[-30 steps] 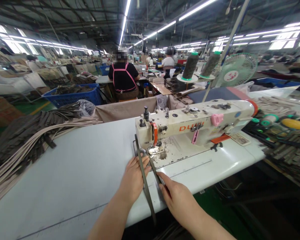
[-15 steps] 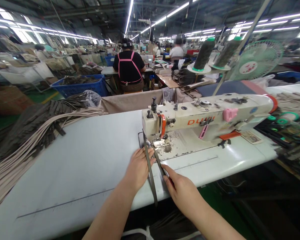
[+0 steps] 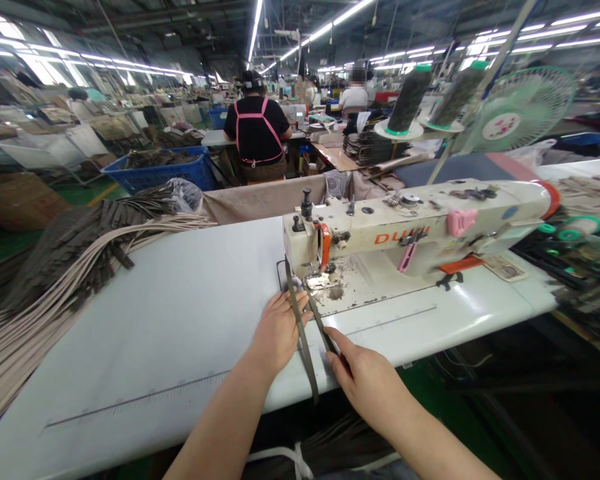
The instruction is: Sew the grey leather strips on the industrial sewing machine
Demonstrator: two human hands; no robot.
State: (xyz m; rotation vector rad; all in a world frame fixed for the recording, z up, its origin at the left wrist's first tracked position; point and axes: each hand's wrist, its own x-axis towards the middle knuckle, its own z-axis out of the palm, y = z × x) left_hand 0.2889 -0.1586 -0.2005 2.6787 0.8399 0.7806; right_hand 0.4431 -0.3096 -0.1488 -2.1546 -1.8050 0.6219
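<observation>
A narrow dark grey-brown fabric strap [image 3: 304, 343] comes down from the sewing machine's needle end, crosses over the back of my left hand and hangs past the table's front edge. My left hand [image 3: 279, 330] lies flat with fingers stretched out just in front of the presser foot [image 3: 322, 283]. To its right, another length of dark strap [image 3: 316, 315] runs from the foot toward me. My right hand [image 3: 363, 377] pinches that length between thumb and forefinger near the front edge. Whether both lengths are one piece is hidden at the foot.
The white sewing machine [image 3: 405, 220] stands on a pale table [image 3: 180, 320]. Bundles of dark and beige straps [image 3: 80, 267] drape over its left end. Behind are thread cones [image 3: 409, 100], a green fan [image 3: 525, 113], a blue crate [image 3: 163, 172] and a seated co-worker [image 3: 257, 130].
The view has shifted very slightly. Both hands stay almost in the same place, and the hanging strap end sits a touch further right.
</observation>
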